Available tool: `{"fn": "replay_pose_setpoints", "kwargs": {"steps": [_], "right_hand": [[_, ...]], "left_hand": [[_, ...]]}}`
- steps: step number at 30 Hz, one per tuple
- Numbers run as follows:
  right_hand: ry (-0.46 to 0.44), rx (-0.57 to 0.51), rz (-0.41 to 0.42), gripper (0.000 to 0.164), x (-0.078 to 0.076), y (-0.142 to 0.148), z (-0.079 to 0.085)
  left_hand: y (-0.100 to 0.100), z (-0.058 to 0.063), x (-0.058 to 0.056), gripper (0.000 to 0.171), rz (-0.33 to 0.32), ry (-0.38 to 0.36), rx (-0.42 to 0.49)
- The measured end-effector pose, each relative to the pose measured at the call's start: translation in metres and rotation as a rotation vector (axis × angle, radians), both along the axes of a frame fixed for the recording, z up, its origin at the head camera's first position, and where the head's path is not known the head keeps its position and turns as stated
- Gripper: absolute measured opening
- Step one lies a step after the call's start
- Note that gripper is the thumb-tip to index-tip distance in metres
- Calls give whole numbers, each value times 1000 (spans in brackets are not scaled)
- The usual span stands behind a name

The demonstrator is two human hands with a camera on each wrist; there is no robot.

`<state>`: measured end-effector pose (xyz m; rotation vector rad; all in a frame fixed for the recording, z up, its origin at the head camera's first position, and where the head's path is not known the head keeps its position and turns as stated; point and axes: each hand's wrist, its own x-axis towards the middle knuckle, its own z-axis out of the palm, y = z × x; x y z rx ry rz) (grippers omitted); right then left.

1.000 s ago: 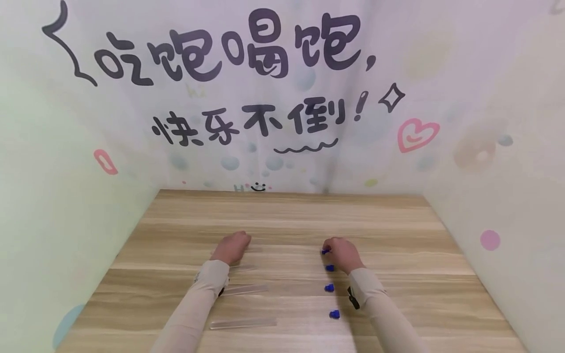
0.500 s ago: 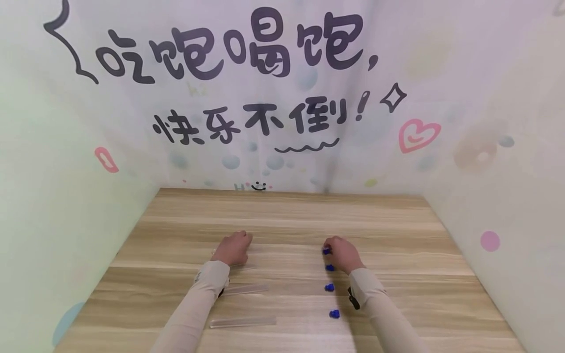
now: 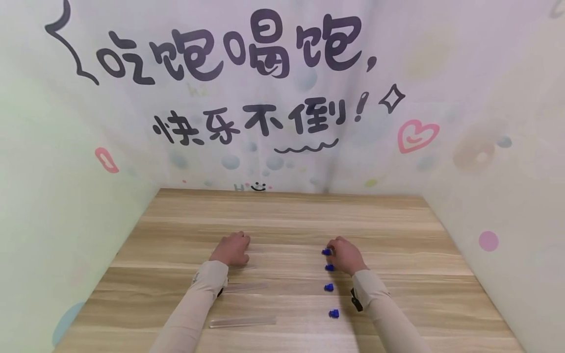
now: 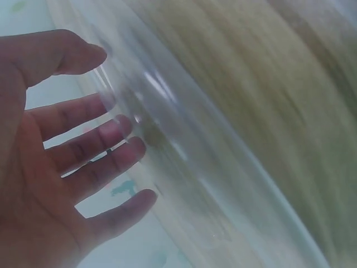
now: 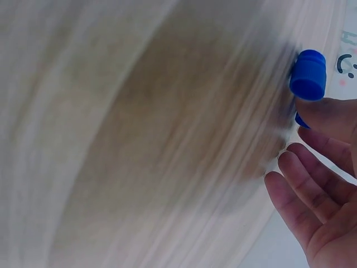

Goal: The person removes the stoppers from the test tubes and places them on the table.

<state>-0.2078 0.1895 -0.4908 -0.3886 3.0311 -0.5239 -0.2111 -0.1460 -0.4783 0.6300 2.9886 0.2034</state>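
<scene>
My left hand (image 3: 230, 249) is over the left part of the table, fingers spread and thumb apart. In the left wrist view, a clear tube (image 4: 184, 120) lies by its fingertips; whether they touch it is unclear. On the right, my right hand (image 3: 347, 257) is beside the farthest blue cap (image 3: 326, 252), its fingers loosely bent and holding nothing visible. The right wrist view has one blue cap (image 5: 308, 75) just past the thumb, with another blue piece (image 5: 302, 120) mostly hidden behind it.
Nearer the front lie more clear tubes, including a middle tube (image 3: 246, 287) and a front tube (image 3: 243, 322). More blue caps stand in a column: a second cap (image 3: 329, 267), a third cap (image 3: 328, 287) and the nearest cap (image 3: 334, 314). A printed backdrop (image 3: 282, 166) borders the wooden table (image 3: 291, 211).
The left hand's fingers have spread, its thumb moving away from them. The right hand has drawn slightly rightward off the farthest blue cap, which now shows more fully. The other caps stay put.
</scene>
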Motion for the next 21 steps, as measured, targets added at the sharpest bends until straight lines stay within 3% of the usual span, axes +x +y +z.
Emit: {"fn": "replay_pose_setpoints", "kwargs": {"steps": [13,17,21], "right_hand": [[6,-1,-5,23,-2,0,-2],[19,1,-8,26,0,0,-2],[36,-4,-11,29,3,-2,-1]], "left_hand": [[2,2,-1,16,39,-59,13],[0,5,0,21,48,-87,22],[-3,8,3,39,94,-146,46]]}}
